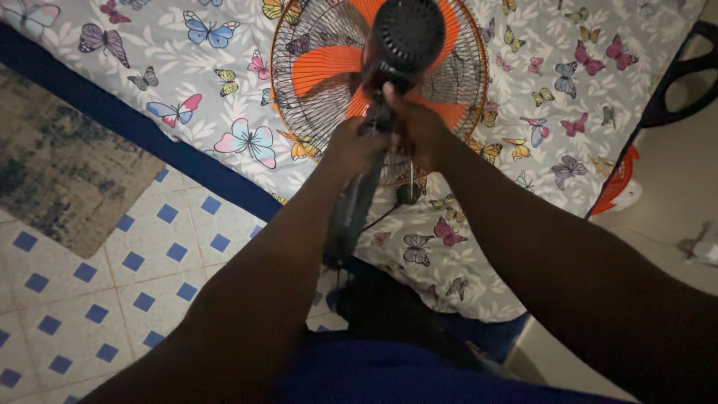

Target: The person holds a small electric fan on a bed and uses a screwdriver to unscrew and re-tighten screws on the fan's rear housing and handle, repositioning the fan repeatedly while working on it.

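Both hands at the fan neck, just under the black motor housing (409,31): my left hand (351,146) clenched round the dark stand pole (357,202), right hand (419,127) gripping the joint. Looks like tilt adjustment; next move needs steady counter-hold. Orange-bladed fan (329,71) leans over the butterfly bedsheet (187,67); cord (381,217) trails near the pole.

Butterfly-print bedsheet (187,67), blue-diamond tiled floor (97,299), worn grey rug (60,164) alongside
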{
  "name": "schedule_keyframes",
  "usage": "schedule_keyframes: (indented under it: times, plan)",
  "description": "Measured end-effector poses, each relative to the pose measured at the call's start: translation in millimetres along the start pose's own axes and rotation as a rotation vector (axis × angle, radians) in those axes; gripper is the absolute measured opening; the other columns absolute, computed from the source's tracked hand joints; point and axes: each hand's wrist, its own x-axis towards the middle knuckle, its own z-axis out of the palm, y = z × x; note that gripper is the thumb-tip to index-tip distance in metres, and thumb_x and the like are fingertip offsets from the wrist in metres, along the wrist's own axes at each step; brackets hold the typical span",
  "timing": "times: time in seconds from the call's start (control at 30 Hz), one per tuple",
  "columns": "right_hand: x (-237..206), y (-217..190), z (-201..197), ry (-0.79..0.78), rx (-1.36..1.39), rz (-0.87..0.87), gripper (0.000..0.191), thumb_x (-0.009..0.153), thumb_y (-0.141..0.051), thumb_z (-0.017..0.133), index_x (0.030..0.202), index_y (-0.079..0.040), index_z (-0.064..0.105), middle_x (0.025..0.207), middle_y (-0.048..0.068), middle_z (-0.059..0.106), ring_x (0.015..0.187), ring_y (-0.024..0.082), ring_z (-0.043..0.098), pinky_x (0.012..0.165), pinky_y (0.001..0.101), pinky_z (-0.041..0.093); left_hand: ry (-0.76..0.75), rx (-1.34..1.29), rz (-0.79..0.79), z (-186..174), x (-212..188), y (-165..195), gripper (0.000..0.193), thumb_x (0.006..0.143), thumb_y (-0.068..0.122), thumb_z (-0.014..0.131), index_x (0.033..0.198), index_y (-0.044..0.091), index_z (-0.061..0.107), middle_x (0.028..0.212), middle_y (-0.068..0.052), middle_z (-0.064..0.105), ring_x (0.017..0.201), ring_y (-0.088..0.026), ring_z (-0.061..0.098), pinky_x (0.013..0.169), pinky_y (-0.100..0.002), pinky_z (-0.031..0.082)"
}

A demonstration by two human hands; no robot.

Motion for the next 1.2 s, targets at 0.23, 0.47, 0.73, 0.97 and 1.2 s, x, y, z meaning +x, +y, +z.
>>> schedule_keyframes:
  times: [0.23,0.47,0.73,0.97,1.2]
  plan:
    - [-8.5,15.2,-11.3,0.022,-0.012,0.039,0.028,0.097,-0.044,0.067,0.092,-0.016,0.061,0.068,-0.006,0.053,0.053,0.006,0.050,0.045,0.0230,0.040,0.027,-0.229,-0.048,-12.7,16.8,21.4,0.027,0.085,0.023,0.070,0.096,-0.002,0.069,0.077,-0.012,0.071,0.058,-0.019,0.068,0.053,-0.036,0.055]
    - [-4.4,31.8,-1.3,0.102,0.253,-0.070,0.028,0.091,-0.020,0.067,0.116,-0.018,0.054,0.085,0.001,0.062,0.064,0.013,0.064,0.053,0.0320,0.056,0.037,-0.076,0.051,-9.6,34.7,17.6,0.039,0.079,0.016,0.077,0.116,0.011,0.068,0.089,-0.009,0.076,0.071,-0.017,0.071,0.062,-0.031,0.059]
    - [-13.0,34.3,-2.6,0.223,0.149,-0.179,0.045,0.087,-0.027,0.075,0.122,-0.019,0.047,0.080,0.000,0.059,0.053,0.012,0.057,0.038,0.0240,0.039,-0.043,-0.050,-0.081,-8.9,36.6,24.3,0.041,0.075,0.022,0.086,0.110,0.012,0.068,0.093,-0.007,0.072,0.078,-0.019,0.069,0.058,-0.032,0.053]
    - [-18.3,18.3,-22.6,0.158,-0.038,-0.043,0.042,0.090,-0.020,0.074,0.124,-0.016,0.050,0.081,-0.002,0.056,0.058,0.006,0.049,0.045,0.0229,0.039,0.016,-0.266,-0.044,3.2,26.0,17.8,0.059,0.073,0.023,0.087,0.121,0.009,0.056,0.098,-0.012,0.071,0.080,-0.024,0.072,0.067,-0.037,0.062]
    - [-51.1,-17.6,-57.2,0.219,0.215,-0.459,0.016,0.106,-0.009,0.058,0.107,0.003,0.048,0.082,0.010,0.057,0.066,0.020,0.057,0.056,0.0355,0.051,-0.050,0.131,-0.185,16.8,-2.2,9.1,0.069,0.072,0.022,0.092,0.117,0.003,0.043,0.093,-0.015,0.072,0.075,-0.025,0.075,0.066,-0.039,0.065]
